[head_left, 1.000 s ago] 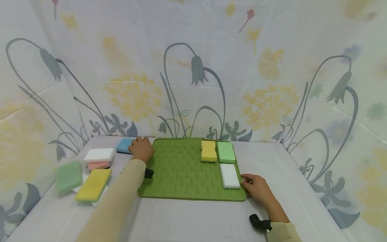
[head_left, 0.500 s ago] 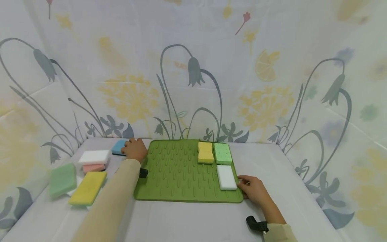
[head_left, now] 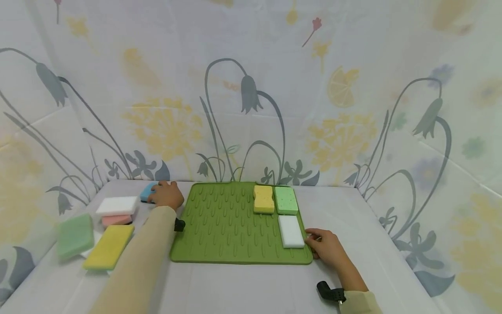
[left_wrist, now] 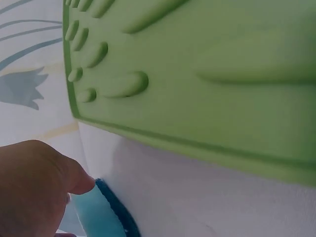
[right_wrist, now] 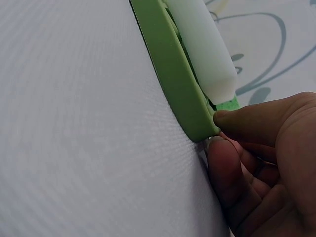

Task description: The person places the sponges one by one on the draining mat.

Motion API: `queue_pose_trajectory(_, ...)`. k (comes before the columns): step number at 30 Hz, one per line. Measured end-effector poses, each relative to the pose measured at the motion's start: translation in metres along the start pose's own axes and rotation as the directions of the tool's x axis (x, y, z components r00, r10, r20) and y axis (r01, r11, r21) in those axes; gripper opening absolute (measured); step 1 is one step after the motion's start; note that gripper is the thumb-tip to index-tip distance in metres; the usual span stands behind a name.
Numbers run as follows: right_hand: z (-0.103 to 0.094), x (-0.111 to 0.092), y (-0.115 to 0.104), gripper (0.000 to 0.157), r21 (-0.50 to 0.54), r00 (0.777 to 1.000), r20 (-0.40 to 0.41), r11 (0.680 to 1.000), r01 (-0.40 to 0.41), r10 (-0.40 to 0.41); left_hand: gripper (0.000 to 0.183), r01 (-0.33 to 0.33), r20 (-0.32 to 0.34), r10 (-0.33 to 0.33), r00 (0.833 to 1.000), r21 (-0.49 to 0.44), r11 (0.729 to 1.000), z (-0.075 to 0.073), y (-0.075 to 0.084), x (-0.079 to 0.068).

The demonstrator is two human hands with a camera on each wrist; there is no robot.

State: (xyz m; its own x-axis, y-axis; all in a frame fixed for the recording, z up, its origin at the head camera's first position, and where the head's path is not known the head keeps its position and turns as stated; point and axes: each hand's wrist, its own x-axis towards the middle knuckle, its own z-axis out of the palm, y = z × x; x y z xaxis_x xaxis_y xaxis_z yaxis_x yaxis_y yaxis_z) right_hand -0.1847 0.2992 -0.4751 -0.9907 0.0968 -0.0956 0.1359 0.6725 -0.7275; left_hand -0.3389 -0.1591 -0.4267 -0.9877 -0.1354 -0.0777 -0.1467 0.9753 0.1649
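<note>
In the head view, the two hands are well apart. The left hand has its fingers bent over the blue sponge, which lies left of the far left corner of the ridged green mat. The right hand is at the mat's right rim, toward the near corner. On the mat's right part are a notched yellow sponge, a light-green sponge to its right, and a white block sponge nearer. At left, a white sponge lies upon a pink sponge; nearer are a pale green sponge and a flat yellow sponge.

In the left wrist view, the thumb touches the blue sponge's edge, clasping it; the other fingers are mostly hidden.

In the right wrist view, two fingertips pinch the mat's rim, just beside the white block sponge.
</note>
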Motion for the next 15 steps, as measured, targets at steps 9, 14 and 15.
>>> queue_pose_trajectory(9,0.0004,-0.0006,-0.0002,0.037,0.004,1.000,-0.002,1.000,0.001,0.000,0.046,-0.044,-0.022,0.043,0.999,-0.028,0.999,0.0036,-0.0083,0.0018)
queue_pose_trajectory(14,-0.0002,-0.0013,-0.0005,0.038,-0.006,1.000,0.005,1.000,-0.001,0.001,0.047,-0.063,-0.017,0.062,0.998,-0.050,0.997,0.0039,-0.0092,-0.0003)
queue_pose_trajectory(15,-0.0003,-0.0015,-0.0005,0.038,-0.007,1.000,0.006,1.000,-0.001,0.001,0.047,-0.071,-0.015,0.070,0.997,-0.053,0.996,0.0040,-0.0089,-0.0006)
